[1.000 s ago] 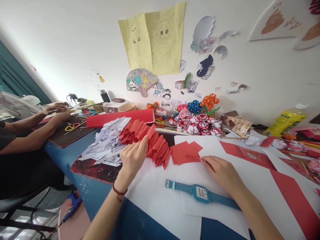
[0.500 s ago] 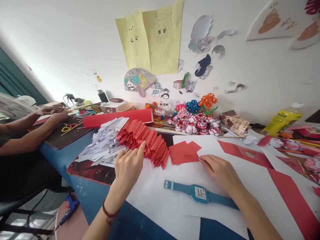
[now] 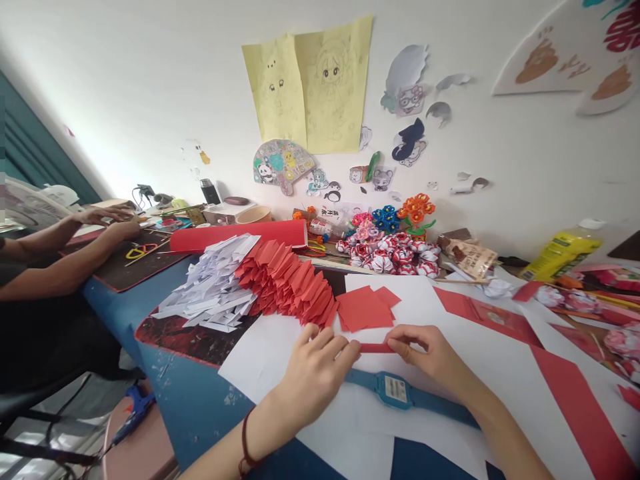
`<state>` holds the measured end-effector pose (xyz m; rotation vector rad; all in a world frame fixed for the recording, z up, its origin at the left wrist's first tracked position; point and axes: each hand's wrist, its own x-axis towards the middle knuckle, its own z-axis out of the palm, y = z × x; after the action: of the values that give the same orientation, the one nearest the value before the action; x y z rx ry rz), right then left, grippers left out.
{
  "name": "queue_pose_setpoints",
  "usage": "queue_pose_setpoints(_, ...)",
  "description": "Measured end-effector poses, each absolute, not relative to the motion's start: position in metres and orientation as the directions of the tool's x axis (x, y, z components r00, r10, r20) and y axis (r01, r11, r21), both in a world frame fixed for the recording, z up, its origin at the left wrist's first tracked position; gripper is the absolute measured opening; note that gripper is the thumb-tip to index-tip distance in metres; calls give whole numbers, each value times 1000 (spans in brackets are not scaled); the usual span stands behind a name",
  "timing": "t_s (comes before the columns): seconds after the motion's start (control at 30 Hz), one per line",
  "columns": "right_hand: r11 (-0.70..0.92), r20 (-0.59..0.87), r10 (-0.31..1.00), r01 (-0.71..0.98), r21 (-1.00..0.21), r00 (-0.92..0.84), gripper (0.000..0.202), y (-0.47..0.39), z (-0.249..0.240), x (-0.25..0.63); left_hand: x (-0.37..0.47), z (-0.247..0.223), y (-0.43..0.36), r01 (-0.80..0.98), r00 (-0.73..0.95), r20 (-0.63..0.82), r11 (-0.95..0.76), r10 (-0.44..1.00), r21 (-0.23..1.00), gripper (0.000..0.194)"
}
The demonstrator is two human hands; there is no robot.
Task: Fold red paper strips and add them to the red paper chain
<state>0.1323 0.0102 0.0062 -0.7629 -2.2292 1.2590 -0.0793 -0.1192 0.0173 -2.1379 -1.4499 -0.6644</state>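
Observation:
Between my two hands a small piece of red paper point(image 3: 376, 348) shows as a narrow red band, seen nearly edge-on. My left hand point(image 3: 320, 360) pinches its left end, and my right hand point(image 3: 425, 347) pinches the right end. Just beyond lie several flat red paper squares point(image 3: 364, 308). Beyond my left hand runs a long row of folded red paper pieces point(image 3: 287, 283), packed tightly against a heap of folded white paper pieces point(image 3: 215, 280). A blue watch point(image 3: 396, 388) lies below my hands on white paper sheets point(image 3: 425, 430).
Red and white paper flowers point(image 3: 395, 253) sit along the wall beside a yellow bottle point(image 3: 563, 250). A red roll point(image 3: 235, 237) lies behind the heaps. Another person's hands point(image 3: 117, 220) work at the far left near scissors point(image 3: 141, 251). A blue glue gun point(image 3: 133, 413) rests on a stool.
My right hand has brought a red paper piece from the squares toward me. My left hand has moved right from the folded red row and now pinches that piece's other end.

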Motion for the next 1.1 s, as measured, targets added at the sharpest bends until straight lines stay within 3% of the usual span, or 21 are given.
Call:
queue_pose_setpoints(0.2,372,134,693,193,-908,-708,34,12,3,135,-98,34,-122,924,160,677,-351,719,154,14)
queue_pose_setpoints(0.33,355,162,703,145,-923,-692,39,11,3,135,-128,52,-122,904,-135,707,-206,694,376,11)
queue_pose_setpoints(0.43,357,153,696,153,-921,-702,40,11,3,134,-152,58,-118,772,-405,612,-105,679,627,13)
queue_pose_setpoints(0.57,377,138,691,191,-907,-710,38,11,3,133,-173,58,-112,493,-571,472,-180,672,852,21)
queue_pose_setpoints(0.7,394,127,685,219,-893,-717,38,11,4,132,-178,55,-109,358,-645,433,-252,629,899,24)
queue_pose_setpoints(1.1,389,96,706,270,-881,-702,39,14,-2,131,-173,71,-107,370,-725,528,-396,443,840,24)
